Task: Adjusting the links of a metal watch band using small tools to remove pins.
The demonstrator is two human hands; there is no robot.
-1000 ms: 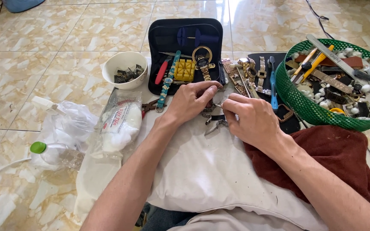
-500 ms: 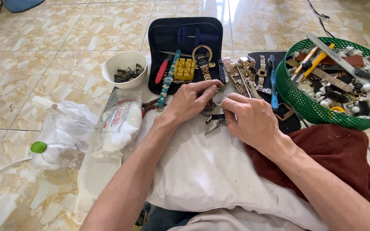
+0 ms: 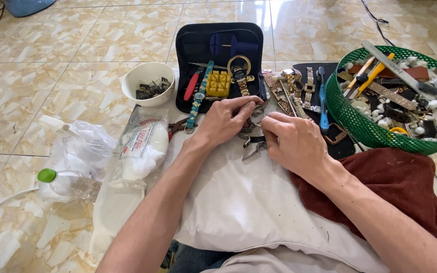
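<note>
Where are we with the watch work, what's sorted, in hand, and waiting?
Laid out: open tool case and white bowl of metal parts. In hand: left hand and right hand pinch a small metal watch part over the white cloth. Waiting: watches beside the case, and the full green basket.

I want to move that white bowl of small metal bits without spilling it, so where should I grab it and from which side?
Take the white bowl by its rim on the left, floor-side edge, coming from above. It stands upright and open, that side looks free, while the black tool case sits close on its right. A level lift should keep the dark metal parts inside.
</note>
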